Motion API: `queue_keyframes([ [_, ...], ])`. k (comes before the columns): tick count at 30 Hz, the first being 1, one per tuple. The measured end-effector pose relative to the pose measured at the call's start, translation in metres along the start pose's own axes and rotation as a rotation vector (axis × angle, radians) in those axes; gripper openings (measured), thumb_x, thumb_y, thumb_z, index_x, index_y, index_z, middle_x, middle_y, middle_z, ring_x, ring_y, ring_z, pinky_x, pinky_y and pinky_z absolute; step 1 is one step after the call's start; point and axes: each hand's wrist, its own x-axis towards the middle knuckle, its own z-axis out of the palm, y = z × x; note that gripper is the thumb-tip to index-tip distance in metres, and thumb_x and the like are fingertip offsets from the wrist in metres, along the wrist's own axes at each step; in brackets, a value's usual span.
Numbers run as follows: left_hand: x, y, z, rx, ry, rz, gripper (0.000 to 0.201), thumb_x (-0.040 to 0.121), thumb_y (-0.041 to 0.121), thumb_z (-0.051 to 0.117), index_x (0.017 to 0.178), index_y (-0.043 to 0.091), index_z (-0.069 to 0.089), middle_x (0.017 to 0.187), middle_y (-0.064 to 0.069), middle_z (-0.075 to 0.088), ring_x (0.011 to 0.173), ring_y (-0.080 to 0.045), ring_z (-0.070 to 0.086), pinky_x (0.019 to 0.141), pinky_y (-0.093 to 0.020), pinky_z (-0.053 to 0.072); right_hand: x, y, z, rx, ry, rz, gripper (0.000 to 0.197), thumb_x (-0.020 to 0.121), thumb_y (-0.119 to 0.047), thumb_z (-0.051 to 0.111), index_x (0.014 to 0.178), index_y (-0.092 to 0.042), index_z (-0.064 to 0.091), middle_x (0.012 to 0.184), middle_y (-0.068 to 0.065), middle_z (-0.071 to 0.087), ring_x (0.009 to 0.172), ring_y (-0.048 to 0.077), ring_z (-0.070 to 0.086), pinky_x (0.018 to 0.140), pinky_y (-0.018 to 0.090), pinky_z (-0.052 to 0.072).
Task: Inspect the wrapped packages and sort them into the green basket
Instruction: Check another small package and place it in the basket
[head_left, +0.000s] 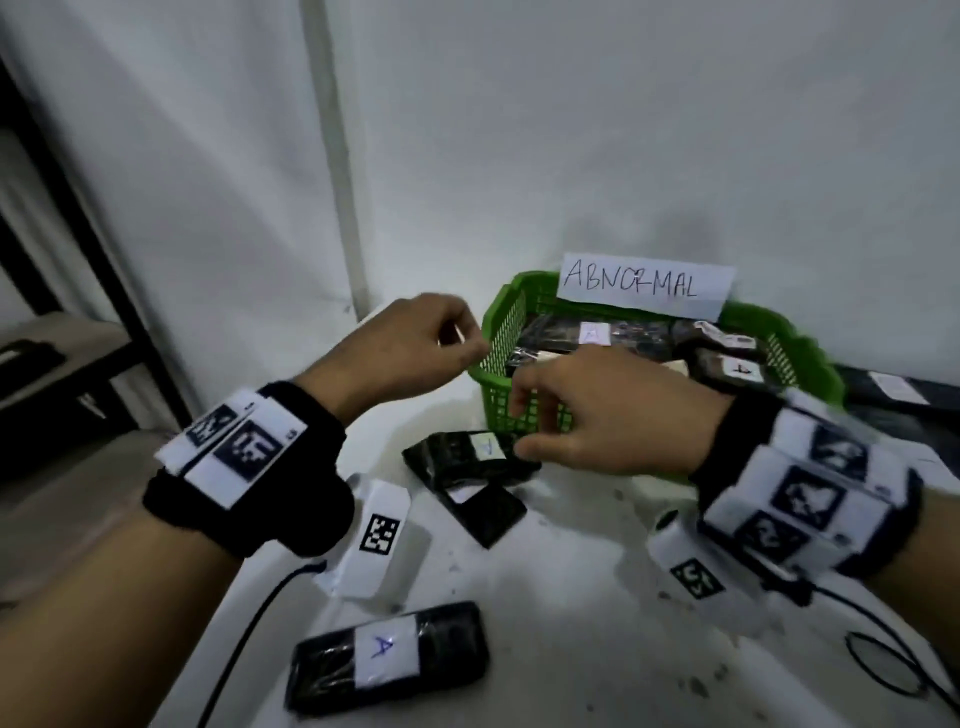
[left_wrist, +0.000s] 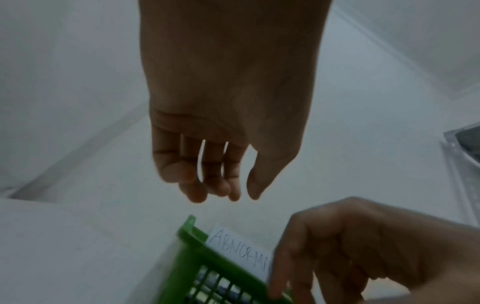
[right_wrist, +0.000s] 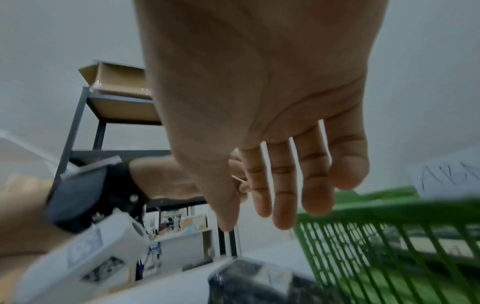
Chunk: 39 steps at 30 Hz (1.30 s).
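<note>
A green basket (head_left: 496, 384) with a paper sign reading ABNORMAL (head_left: 644, 286) stands at the back of the white table and holds several black wrapped packages (head_left: 550, 332). In front of it lies a black package with a white label (head_left: 452, 457), partly on top of a second one (head_left: 491, 514). A third package marked A (head_left: 389, 654) lies near me. My right hand (head_left: 519, 428) hovers over the labelled package, fingers straight and spread, thumb close to it; the package (right_wrist: 259, 277) shows below the right hand (right_wrist: 254, 226). My left hand (head_left: 467, 338) hangs left of the basket, loosely curled and holding nothing; the left hand (left_wrist: 241, 195) appears above the basket (left_wrist: 197, 253).
A dark metal shelf (head_left: 78, 312) stands at the left, with a cardboard box (right_wrist: 116, 82) on its top. More dark wrapped items (head_left: 893, 392) lie right of the basket. Black cables (head_left: 883, 665) trail over the table near my wrists. A white wall closes the back.
</note>
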Motion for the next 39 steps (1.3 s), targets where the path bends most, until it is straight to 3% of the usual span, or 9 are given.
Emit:
queue_keyframes([
  [3,-0.017,-0.014,0.012,0.128,-0.241,-0.178,0.039,0.086,0.058,0.063,0.1,0.022,0.063,0.093,0.004,0.066,0.074,-0.02,0.067,0.061,-0.027,0.053,0.012,-0.008,0.036,-0.054,-0.002,0.028,0.047,0.086,-0.041,0.069,0.13,-0.034,0.052,0.124,-0.006,0.06,0.111,0.022,0.06,0.09,0.039,0.052],
  [5,-0.023,-0.023,0.022,0.208,-0.32,-0.197,0.042,0.085,0.059,0.064,0.106,0.023,0.061,0.103,0.002,0.068,0.081,-0.02,0.068,0.071,-0.03,0.056,0.019,-0.01,0.052,-0.052,-0.001,0.033,0.055,0.086,-0.034,0.07,0.137,-0.031,0.048,0.131,-0.005,0.057,0.117,0.023,0.058,0.091,0.039,0.052],
  [7,-0.026,-0.029,0.028,0.215,-0.316,-0.171,0.032,0.086,0.049,0.069,0.104,0.023,0.062,0.111,0.001,0.068,0.092,-0.018,0.065,0.078,-0.03,0.053,0.023,-0.01,0.06,-0.038,0.003,0.05,0.058,0.085,-0.03,0.072,0.138,-0.031,0.047,0.132,-0.005,0.056,0.119,0.023,0.057,0.092,0.039,0.051],
  [10,-0.033,-0.035,0.027,0.02,-0.288,-0.167,0.018,0.083,0.027,0.077,0.092,0.021,0.062,0.104,-0.001,0.07,0.075,-0.013,0.061,0.064,-0.023,0.051,0.017,-0.011,0.063,-0.034,0.04,0.057,0.058,0.086,-0.038,0.071,0.137,-0.033,0.046,0.131,-0.008,0.056,0.117,0.021,0.057,0.092,0.038,0.051],
  [16,-0.048,-0.027,-0.005,-0.493,-0.086,-0.047,0.02,0.082,0.0,0.076,0.084,0.015,0.062,0.094,-0.006,0.065,0.068,-0.013,0.062,0.067,-0.023,0.054,-0.022,-0.006,0.036,0.288,0.489,0.113,0.06,0.087,-0.06,0.06,0.138,-0.029,0.051,0.133,-0.01,0.057,0.122,0.012,0.049,0.102,0.037,0.044],
  [19,-0.041,0.003,-0.012,-0.622,-0.037,0.069,0.022,0.083,-0.003,0.073,0.084,0.015,0.06,0.092,-0.004,0.061,0.074,-0.019,0.065,0.071,-0.026,0.057,-0.035,0.012,0.02,0.812,0.453,0.245,0.054,0.086,-0.045,0.07,0.134,-0.026,0.053,0.112,-0.013,0.069,0.098,0.009,0.067,0.083,0.03,0.054],
  [23,-0.015,0.046,-0.001,-0.765,0.034,0.194,0.025,0.086,0.0,0.071,0.097,0.019,0.06,0.102,-0.002,0.058,0.073,-0.02,0.067,0.069,-0.03,0.056,-0.052,0.036,0.008,1.334,0.624,0.207,0.03,0.09,-0.012,0.066,0.119,-0.012,0.058,0.103,0.009,0.076,0.072,0.023,0.073,0.061,0.032,0.062],
  [30,0.031,0.114,0.05,-0.99,0.0,0.306,0.03,0.093,0.008,0.065,0.122,0.012,0.063,0.115,-0.007,0.072,0.103,-0.016,0.071,0.089,-0.028,0.056,-0.09,0.079,-0.016,1.376,0.881,0.215,0.05,0.081,-0.022,0.069,0.125,-0.006,0.054,0.1,0.006,0.076,0.068,0.025,0.07,0.059,0.033,0.06],
  [39,0.031,0.136,0.085,-1.081,-0.008,0.359,0.029,0.092,0.007,0.064,0.121,0.011,0.063,0.1,0.001,0.071,0.083,-0.004,0.068,0.069,-0.016,0.052,-0.104,0.092,-0.013,1.322,0.907,0.256,0.019,0.091,-0.009,0.068,0.108,-0.007,0.06,0.087,0.007,0.073,0.056,0.022,0.067,0.054,0.031,0.057],
])
